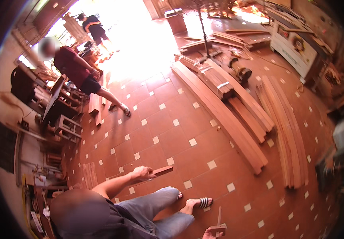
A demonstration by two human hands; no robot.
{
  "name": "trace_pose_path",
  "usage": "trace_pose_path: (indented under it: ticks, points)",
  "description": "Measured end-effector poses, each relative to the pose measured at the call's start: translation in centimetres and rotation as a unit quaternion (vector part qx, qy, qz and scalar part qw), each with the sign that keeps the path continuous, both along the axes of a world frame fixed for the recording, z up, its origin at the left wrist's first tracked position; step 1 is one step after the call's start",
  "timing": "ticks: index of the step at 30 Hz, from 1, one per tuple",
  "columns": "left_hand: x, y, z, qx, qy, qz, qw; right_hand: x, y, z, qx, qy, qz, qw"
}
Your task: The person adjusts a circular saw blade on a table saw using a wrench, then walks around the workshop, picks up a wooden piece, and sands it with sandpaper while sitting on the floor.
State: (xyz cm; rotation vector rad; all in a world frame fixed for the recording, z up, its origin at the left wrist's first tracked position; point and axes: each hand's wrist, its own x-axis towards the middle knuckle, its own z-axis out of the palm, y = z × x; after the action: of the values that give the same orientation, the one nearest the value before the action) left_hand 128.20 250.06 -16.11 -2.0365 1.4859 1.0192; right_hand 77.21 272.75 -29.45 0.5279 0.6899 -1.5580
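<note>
Neither of my own hands shows in the head view. Close in front, a person in a dark top and jeans [148, 204] is seen from above with legs bent. That person's left hand [142, 173] grips a short reddish wooden strip [163, 171], held out over the tiled floor. At the bottom edge another hand [208, 234], seemingly the same person's right, holds a small wooden block with a thin rod [218, 228], resembling a marking gauge. Its arm is cut off by the frame.
Long reddish timber beams [223, 119] and a stack of curved boards [285, 135] lie on the floor to the right. A white machine cabinet [289, 44] stands far right. A person in a maroon shirt [66, 61] stands at a cluttered bench left; another person [95, 30] bends farther back.
</note>
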Motion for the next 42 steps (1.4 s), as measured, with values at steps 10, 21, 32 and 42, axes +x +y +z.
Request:
trace_pose_path:
  ticks: [10,21,32,42]
  points:
    - [-12.1,-1.5,-4.5,0.006,0.014,0.190,0.982,-11.9,-29.6,6.1,-0.135,-0.020,0.328,0.935]
    - [-29.7,-6.2,-16.3,-0.009,0.023,0.235,0.972,-23.1,-40.3,-1.4,0.094,0.213,0.605,0.762]
    - [-46.9,-7.2,-42.8,-0.160,0.000,0.235,0.959,-33.5,-41.7,-32.6,0.085,0.619,0.737,0.259]
    - [-47.1,-7.7,-62.5,-0.324,-0.049,0.223,0.918,-36.0,-43.8,-45.1,0.152,0.615,0.749,0.195]
